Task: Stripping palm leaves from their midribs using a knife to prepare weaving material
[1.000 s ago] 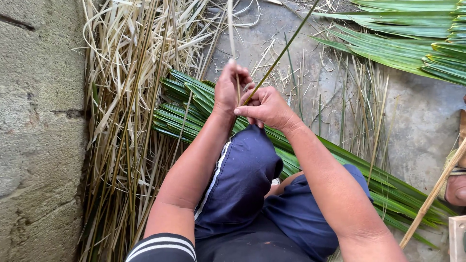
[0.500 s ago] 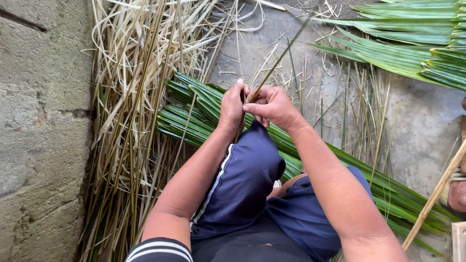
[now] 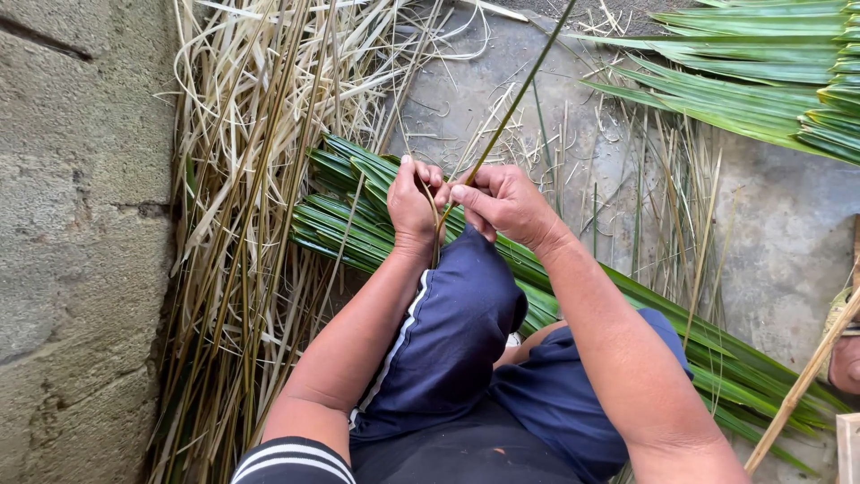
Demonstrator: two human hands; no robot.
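An outdoor work yard: concrete floor, block wall, heaped palm leaves.

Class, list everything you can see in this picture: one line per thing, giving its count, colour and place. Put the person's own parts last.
Leaf midrib: one, thin, green-yellow, held in both hands, running up to the top edge.
Stripped midribs and dry strips: one large pile, tan and olive, along the wall on the left.
Cut palm leaflets: one bundle, green, on the ground under the hands and legs.
Palm frond: one, green, top right.
Wall: one, grey concrete, left.
Ground: grey concrete, strewn with loose bits.
Stick: one, tan, right edge.
Shorts: dark blue, bottom centre.
Left hand: closed on the midrib.
Right hand: pinching the midrib.
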